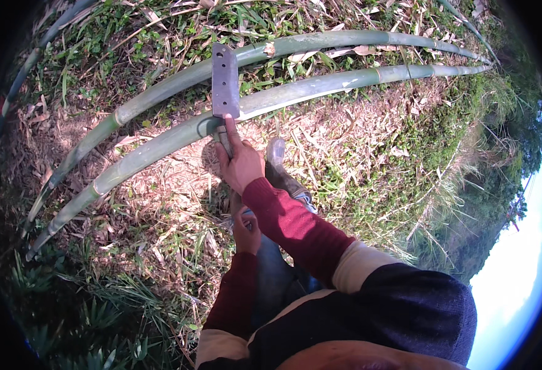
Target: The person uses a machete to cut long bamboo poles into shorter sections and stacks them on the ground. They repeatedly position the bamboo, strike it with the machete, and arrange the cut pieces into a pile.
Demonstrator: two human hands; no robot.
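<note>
My right hand [246, 165] grips the handle of a cleaver [225, 83], its index finger stretched toward the blade. The broad grey blade has several round holes along it and points away from me. It lies over the nearer green bamboo pole [160, 143], and its far end reaches over the farther bamboo pole [172, 88]. Whether the blade touches either pole, I cannot tell. Below and behind the right wrist, my left hand [246, 234] stays close to my leg, fingers loosely curled, with nothing visible in them.
Both long poles curve across the ground and converge at the far right. Another bamboo stem [27, 65] bends along the left edge. Dry leaves and grass [357, 160] cover the ground around my boot [276, 151]. Dark leafy plants [92, 314] grow at the lower left.
</note>
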